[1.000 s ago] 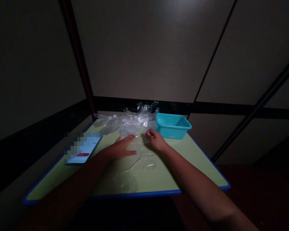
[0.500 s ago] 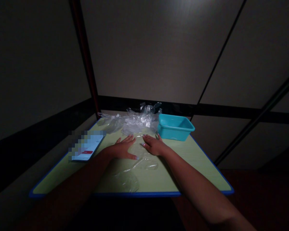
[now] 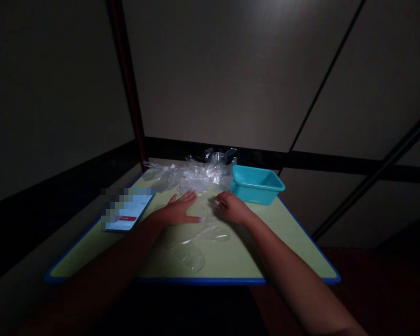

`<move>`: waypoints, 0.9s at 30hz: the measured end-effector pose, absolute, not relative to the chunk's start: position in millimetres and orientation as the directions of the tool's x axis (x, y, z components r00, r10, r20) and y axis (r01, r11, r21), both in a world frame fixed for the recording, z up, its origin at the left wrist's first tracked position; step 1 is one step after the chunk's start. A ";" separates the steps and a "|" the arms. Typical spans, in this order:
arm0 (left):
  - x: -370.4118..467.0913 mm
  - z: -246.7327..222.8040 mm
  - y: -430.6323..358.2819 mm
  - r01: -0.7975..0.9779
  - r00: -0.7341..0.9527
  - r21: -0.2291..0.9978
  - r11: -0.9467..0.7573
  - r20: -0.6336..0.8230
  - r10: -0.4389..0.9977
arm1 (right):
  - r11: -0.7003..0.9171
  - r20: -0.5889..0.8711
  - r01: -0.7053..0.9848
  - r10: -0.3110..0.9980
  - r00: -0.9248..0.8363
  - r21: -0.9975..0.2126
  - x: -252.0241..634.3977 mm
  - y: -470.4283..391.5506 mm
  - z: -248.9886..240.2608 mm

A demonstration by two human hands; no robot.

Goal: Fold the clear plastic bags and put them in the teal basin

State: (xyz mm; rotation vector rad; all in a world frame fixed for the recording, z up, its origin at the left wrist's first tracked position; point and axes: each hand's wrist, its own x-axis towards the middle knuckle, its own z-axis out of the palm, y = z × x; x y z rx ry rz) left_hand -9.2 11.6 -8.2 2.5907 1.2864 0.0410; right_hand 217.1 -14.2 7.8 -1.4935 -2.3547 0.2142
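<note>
A thin clear plastic piece, shaped like a disposable glove (image 3: 192,256), lies spread on the table in front of me. My left hand (image 3: 178,210) rests flat over its left part, fingers stretched forward and thumb pointing right. Just above its right side is my right hand (image 3: 233,206), lifted a little, with the fingers loosely bent and nothing visible in them. Beyond both hands is a crumpled heap of similar clear plastic (image 3: 203,175); single pieces in it cannot be told apart.
A turquoise plastic basket (image 3: 255,193) stands at the back right of the pale green table (image 3: 238,261), which has a blue edge. At the left lies a phone or tablet (image 3: 133,210) with a lit screen, partly blurred out. Wall panels (image 3: 210,84) rise behind the table.
My right hand has risen off the plastic and moved slightly right, its fingers bending from flat to curled. The left hand stays flat in nearly the same place.
</note>
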 end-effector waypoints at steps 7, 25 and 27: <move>-8.7 -8.0 11.2 0.748 0.657 0.247 -0.616 -0.144 0.740 | 0.165 0.020 0.980 0.986 -0.164 -0.115 219.7 -16.1 7.3; -10.0 -6.1 13.8 0.754 0.637 0.240 -0.611 -0.039 0.770 | 0.423 0.116 0.849 0.906 -0.408 -0.316 217.3 -22.9 9.1; -9.5 -6.9 13.8 0.755 0.639 0.239 -0.611 -0.057 0.767 | 0.459 -0.061 0.823 0.861 -0.505 -0.333 213.7 -27.3 8.3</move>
